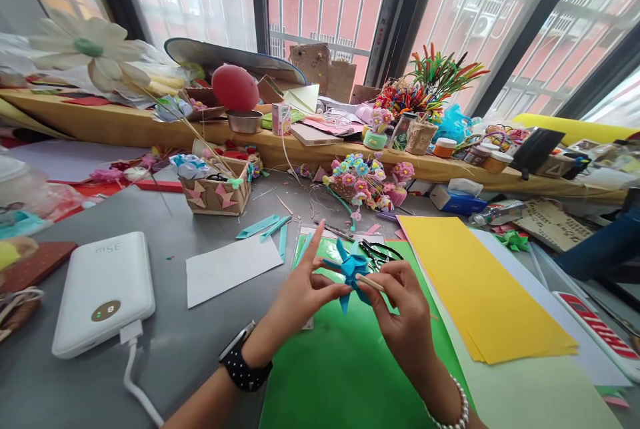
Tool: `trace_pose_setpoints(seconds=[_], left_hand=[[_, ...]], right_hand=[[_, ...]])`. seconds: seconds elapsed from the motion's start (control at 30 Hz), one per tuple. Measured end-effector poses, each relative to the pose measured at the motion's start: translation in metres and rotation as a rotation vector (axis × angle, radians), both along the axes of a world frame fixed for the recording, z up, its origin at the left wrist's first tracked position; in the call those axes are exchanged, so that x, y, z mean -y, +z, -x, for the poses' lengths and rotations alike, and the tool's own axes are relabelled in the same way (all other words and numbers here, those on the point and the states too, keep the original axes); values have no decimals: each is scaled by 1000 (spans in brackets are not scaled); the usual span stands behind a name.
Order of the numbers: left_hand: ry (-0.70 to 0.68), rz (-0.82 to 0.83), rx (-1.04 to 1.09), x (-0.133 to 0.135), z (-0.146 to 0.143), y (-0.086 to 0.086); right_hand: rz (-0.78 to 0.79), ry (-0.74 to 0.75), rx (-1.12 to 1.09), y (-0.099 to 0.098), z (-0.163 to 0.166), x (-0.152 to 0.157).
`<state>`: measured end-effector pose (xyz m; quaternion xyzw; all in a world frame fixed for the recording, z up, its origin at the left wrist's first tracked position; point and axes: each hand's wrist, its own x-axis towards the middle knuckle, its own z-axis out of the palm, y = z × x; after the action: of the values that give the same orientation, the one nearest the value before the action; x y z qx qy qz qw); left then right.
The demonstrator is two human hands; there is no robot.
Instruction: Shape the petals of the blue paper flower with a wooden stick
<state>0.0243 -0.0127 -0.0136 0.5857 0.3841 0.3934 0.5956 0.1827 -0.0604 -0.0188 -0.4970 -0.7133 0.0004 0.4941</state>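
Note:
My left hand (305, 292) pinches a small blue folded-paper flower (353, 267) between thumb and fingers, its index finger pointing up. From the other side my right hand (400, 312) grips the same flower and presses a thin wooden stick (369, 282) against it. Both hands hover over a green paper sheet (345, 369) on the grey table. A black watch sits on my left wrist and a pearl bracelet on my right.
Yellow paper (480, 282) lies to the right and a white paper (233, 267) to the left. A white power bank (103, 290) with a cable is at the near left. Black scissors (380, 253), teal paper strips (265, 225) and a cardboard box (216, 190) lie beyond my hands.

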Motion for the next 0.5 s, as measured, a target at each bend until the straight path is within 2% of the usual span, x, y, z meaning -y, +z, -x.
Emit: trace_pose_setpoints(seconds=[0.07,0.13,0.27,0.37,0.5], left_hand=[[18,97,109,0,-1,2],[-23,234,168,0,-2,2],[-254,530,243,2,-4,-1],[-314,605,294,3,-5,-4],[-336,615,279,3,-6,-5]], right_hand=[[-29,-26,-42,0,-1,0],[-52,-42,-66,0,-1,0],[-46,-9,-73,-1,0,1],[-8,24,-82,0,1,2],[11,-9,-102,1,1,5]])
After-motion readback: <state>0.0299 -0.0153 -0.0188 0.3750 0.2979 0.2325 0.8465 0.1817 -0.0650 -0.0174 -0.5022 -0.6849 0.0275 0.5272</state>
